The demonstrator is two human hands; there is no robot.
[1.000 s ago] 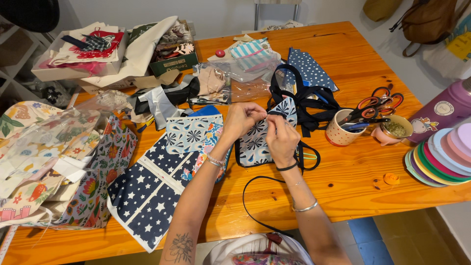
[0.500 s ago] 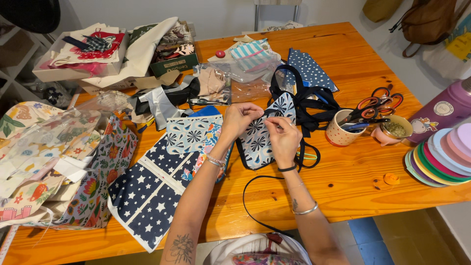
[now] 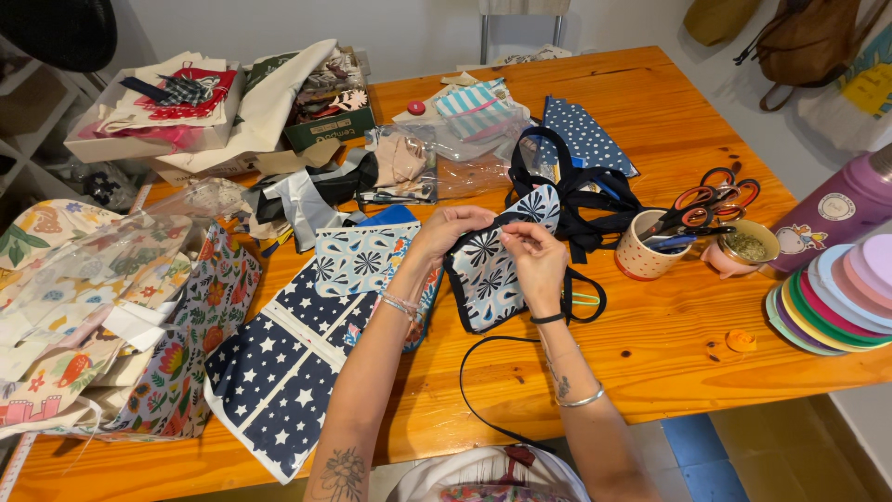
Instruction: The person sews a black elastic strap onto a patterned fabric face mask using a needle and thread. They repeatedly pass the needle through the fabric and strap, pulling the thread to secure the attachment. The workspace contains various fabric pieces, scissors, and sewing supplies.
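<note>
My left hand [image 3: 448,230] and my right hand [image 3: 531,259] both pinch the upper edge of a small navy pouch with a white floral print [image 3: 488,279], held just above the orange wooden table [image 3: 650,363]. Black trim edges the pouch. A thin black cord [image 3: 483,400] trails from it toward the table's front edge. Left of my hands lies a navy star-print cloth [image 3: 279,372] and a light blue floral piece [image 3: 358,260].
Scissors in a dotted cup [image 3: 646,251], a small pot [image 3: 748,246], a purple bottle [image 3: 836,209] and stacked coloured discs [image 3: 836,302] stand at right. Black straps [image 3: 576,191] lie behind the pouch. Floral fabrics [image 3: 111,316] pile at left; boxes of cloth [image 3: 167,116] sit at back left.
My fingers have shifted slightly along the pouch's top edge and the pouch has tilted a little. Everything else stays where it was.
</note>
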